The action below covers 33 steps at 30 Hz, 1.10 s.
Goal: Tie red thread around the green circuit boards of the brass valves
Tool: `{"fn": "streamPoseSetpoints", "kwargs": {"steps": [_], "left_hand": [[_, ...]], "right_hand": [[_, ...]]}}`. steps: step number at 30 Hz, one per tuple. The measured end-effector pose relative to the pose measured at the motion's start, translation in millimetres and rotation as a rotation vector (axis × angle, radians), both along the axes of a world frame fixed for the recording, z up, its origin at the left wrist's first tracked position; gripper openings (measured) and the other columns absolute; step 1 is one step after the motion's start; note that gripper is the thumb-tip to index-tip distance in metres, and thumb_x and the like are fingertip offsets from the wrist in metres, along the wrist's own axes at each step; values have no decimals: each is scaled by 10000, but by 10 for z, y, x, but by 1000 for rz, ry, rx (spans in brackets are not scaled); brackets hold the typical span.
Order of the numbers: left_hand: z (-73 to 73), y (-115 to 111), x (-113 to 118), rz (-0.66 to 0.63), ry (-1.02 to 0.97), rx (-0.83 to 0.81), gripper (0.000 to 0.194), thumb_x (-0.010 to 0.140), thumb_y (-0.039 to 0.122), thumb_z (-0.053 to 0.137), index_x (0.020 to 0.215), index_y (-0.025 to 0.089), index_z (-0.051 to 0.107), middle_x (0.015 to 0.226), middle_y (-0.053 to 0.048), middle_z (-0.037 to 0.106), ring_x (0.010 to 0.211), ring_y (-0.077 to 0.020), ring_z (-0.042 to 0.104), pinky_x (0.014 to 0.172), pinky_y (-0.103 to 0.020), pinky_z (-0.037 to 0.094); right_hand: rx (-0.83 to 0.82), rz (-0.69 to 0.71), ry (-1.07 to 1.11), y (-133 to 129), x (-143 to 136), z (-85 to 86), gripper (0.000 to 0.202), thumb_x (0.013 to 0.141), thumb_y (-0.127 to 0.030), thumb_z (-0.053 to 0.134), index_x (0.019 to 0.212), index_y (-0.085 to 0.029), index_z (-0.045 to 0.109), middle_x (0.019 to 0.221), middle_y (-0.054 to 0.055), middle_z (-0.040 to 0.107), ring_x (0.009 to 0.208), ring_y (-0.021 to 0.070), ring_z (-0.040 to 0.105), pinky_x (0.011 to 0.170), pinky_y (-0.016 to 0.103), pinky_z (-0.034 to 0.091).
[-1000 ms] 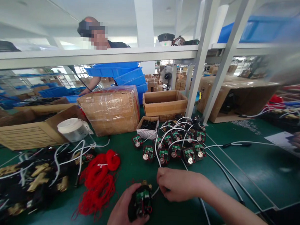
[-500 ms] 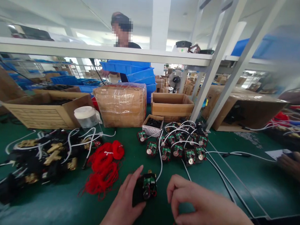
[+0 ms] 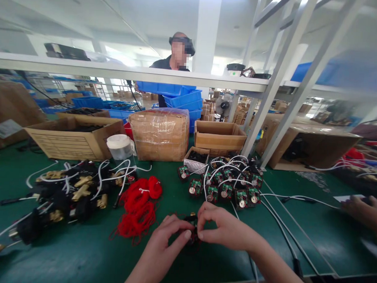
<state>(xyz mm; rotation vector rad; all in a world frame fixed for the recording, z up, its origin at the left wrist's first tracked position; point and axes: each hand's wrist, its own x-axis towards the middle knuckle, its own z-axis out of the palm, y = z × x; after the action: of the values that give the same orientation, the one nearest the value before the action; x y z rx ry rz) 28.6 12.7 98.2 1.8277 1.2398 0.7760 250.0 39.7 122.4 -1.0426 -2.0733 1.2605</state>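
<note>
Near the front of the green table, a small black device with a green circuit board (image 3: 193,224) sits between my hands, mostly covered by fingers. My left hand (image 3: 169,242) grips it from the left, with thumb and index finger closed at its near side. On its right, my right hand (image 3: 219,227) is closed in a pinch against the device; what is between those fingertips is hidden. A bundle of red wires (image 3: 138,218) lies to the left of my left hand. Beyond my right hand stand several similar devices (image 3: 226,190) with white cables.
Black units with brass fittings (image 3: 81,191) are heaped at left. Behind are a lidded plastic jar (image 3: 118,147), a small box of black parts (image 3: 197,158) and cardboard boxes (image 3: 159,136). A co-worker's hand (image 3: 363,211) is at right; another person (image 3: 179,54) stands beyond the shelf.
My right hand has moved left onto the device, from apart to touching it. My left fingers have closed in over it. The view has shifted slightly, and the person behind the shelf has moved right.
</note>
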Motion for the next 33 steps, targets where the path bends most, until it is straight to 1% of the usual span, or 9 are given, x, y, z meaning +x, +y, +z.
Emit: {"fn": "streamPoseSetpoints", "kwargs": {"steps": [4, 7, 9, 12, 14, 19, 24, 30, 33], "left_hand": [[-40, 43, -6, 39, 28, -33, 177, 850, 333, 619, 863, 232, 764, 831, -36, 665, 911, -250, 631, 882, -378, 459], [-69, 46, 10, 69, 44, -52, 164, 833, 314, 622, 803, 224, 756, 813, -38, 656, 895, -252, 629, 840, -365, 459], [-76, 33, 27, 80, 28, -49, 148, 824, 299, 627, 790, 229, 754, 828, -36, 658, 903, -247, 634, 840, -356, 461], [-62, 6, 49, 101, -11, -20, 123, 809, 277, 640, 791, 240, 757, 895, -36, 669, 943, -237, 643, 875, -344, 463], [-41, -4, 59, 106, -9, -16, 128, 815, 276, 636, 803, 247, 760, 900, -31, 688, 938, -230, 652, 876, -336, 464], [-16, 22, 71, 128, 47, -64, 161, 834, 290, 602, 823, 246, 756, 837, -15, 718, 844, -213, 666, 793, -311, 469], [-49, 67, 69, 163, 77, -71, 174, 829, 307, 576, 811, 235, 733, 817, -12, 704, 811, -206, 661, 765, -303, 468], [15, 88, 101, 166, 103, -112, 187, 816, 311, 528, 761, 218, 681, 803, -29, 684, 795, -217, 639, 749, -318, 454], [27, 103, 113, 165, 114, -104, 187, 825, 314, 511, 764, 219, 659, 801, -30, 666, 788, -217, 629, 741, -319, 448]], "right_hand": [[6, -37, -16, 32, -38, -53, 134, 764, -59, 693, 764, -193, 702, 960, -10, 571, 933, 153, 606, 902, 285, 440], [12, -58, -27, 51, -39, -119, 138, 752, -53, 696, 753, -191, 699, 943, -9, 579, 912, 154, 610, 878, 283, 448], [24, -70, -33, 53, -27, -141, 145, 747, -46, 697, 749, -191, 700, 930, -10, 583, 899, 153, 610, 864, 280, 450], [37, -80, -48, 47, -4, -136, 157, 741, -30, 697, 749, -187, 700, 928, -7, 587, 893, 153, 609, 850, 276, 451], [45, -80, -57, 53, 9, -128, 161, 741, -25, 699, 753, -186, 699, 930, -6, 588, 890, 151, 607, 842, 272, 453], [130, -77, -91, 135, 15, -166, 158, 742, -26, 714, 762, -181, 687, 899, -5, 591, 893, 157, 594, 829, 269, 450], [152, -78, -109, 221, -23, -191, 155, 734, -21, 720, 757, -169, 679, 898, 6, 581, 881, 162, 587, 831, 278, 449], [152, -81, -121, 206, -51, -173, 167, 737, -13, 711, 752, -173, 670, 904, 8, 583, 898, 167, 581, 838, 279, 446], [165, -86, -124, 190, -51, -166, 176, 738, -6, 708, 761, -176, 672, 914, 7, 585, 902, 165, 586, 838, 277, 448]]}}
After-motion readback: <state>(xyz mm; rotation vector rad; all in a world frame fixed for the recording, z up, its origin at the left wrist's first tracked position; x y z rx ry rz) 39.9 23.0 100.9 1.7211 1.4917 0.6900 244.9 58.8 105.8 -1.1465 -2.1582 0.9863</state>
